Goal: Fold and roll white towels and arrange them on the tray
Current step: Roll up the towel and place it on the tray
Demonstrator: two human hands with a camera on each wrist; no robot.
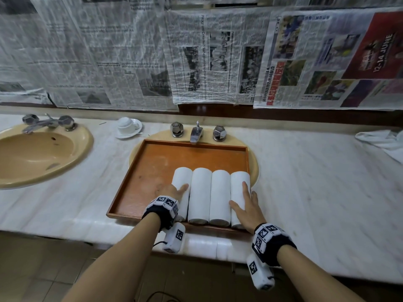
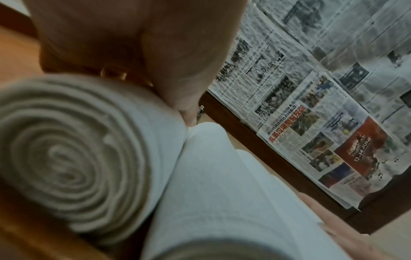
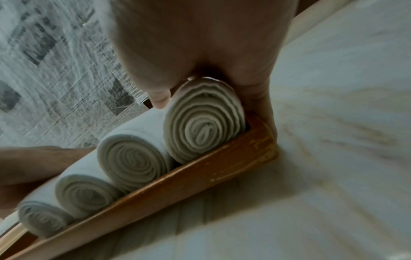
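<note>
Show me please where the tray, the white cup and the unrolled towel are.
tray (image 1: 152, 168): head view, bare orange floor.
white cup (image 1: 125, 124): head view, its side, upside down on saucer.
unrolled towel (image 1: 380, 141): head view, crumpled middle, right on counter.

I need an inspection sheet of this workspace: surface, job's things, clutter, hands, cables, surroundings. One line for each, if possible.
Surface: white marble counter; wooden tray lies over the right sink.
Job's things: four rolled white towels side by side at the tray's near right; one loose white towel far right.
Clutter: upturned cup on saucer.
Hands: left hand flat against the leftmost roll; right hand flat on the rightmost roll.
Cables: thin black cable below the left wrist.
Surroundings: newspapers cover the wall; empty sink at left.
</note>
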